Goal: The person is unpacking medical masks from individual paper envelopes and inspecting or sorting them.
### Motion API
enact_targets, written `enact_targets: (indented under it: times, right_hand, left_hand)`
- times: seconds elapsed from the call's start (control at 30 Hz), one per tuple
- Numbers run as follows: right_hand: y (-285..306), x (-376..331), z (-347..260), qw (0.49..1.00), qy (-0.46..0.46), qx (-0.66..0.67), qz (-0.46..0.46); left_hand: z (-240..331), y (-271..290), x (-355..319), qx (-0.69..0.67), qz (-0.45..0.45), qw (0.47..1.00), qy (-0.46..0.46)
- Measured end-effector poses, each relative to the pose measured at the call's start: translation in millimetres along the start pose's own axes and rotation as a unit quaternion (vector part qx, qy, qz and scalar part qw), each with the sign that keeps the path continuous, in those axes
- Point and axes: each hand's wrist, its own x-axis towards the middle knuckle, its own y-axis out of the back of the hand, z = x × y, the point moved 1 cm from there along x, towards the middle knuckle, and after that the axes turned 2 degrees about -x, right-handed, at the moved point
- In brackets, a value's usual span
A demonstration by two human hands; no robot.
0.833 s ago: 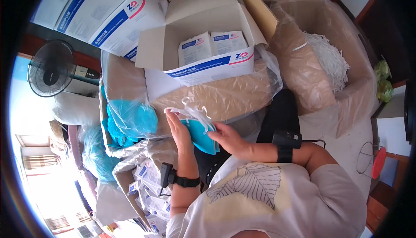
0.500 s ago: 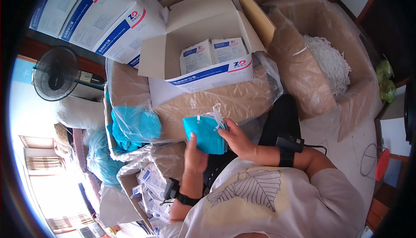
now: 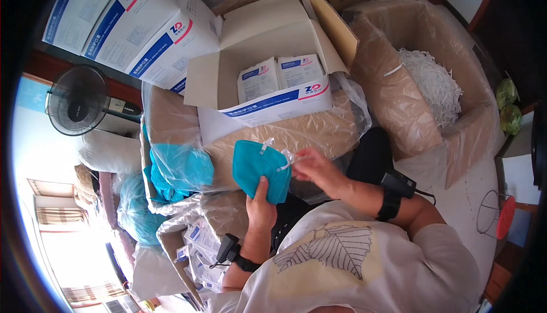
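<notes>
Holding a teal face mask (image 3: 259, 168) up before the chest, the person works seated among cartons and bags. The left hand (image 3: 261, 209) grips the mask's lower edge from beneath, thumb raised against its face, fingers closed behind it. The right hand (image 3: 315, 170) meets the mask's right corner, fingertips pinched on what looks like a white ear strap (image 3: 283, 162); the exact hold is too small to confirm. The mask hangs in the air just above the lap, in front of a plastic-lined carton (image 3: 273, 136) and below an open white box (image 3: 268, 93) holding flat white packets (image 3: 278, 76).

Judgement: the step in hand appears to be attaching or checking a strap at the mask's corner. The next move seems to call for a steady left-hand hold while the right hand works finely at that corner, then the same at the other side.

A bag of further teal masks (image 3: 182, 168) sits to the person's left, and a lined carton of white straps (image 3: 436, 88) to the right. A black band sits on each wrist.
</notes>
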Motion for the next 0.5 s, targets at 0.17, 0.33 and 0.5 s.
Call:
enact_targets:
  times: [0.17,0.33,0.5]
  right_hand:
    - [-5.7,-6.5,-57.2,0.806,0.446,-0.389,-0.024]
    - [-22.1,-5.6,-65.7,0.814,0.322,-0.47,-0.112]
    - [-19.5,-5.4,-32.1,0.777,0.379,-0.499,-0.058]
  left_hand:
    - [24.3,0.1,2.9,0.035,-0.044,0.998,-0.001]
    - [36.9,-7.6,-0.4,-0.011,-0.065,0.998,-0.002]
    - [40.2,4.8,9.2,-0.089,-0.007,0.996,0.014]
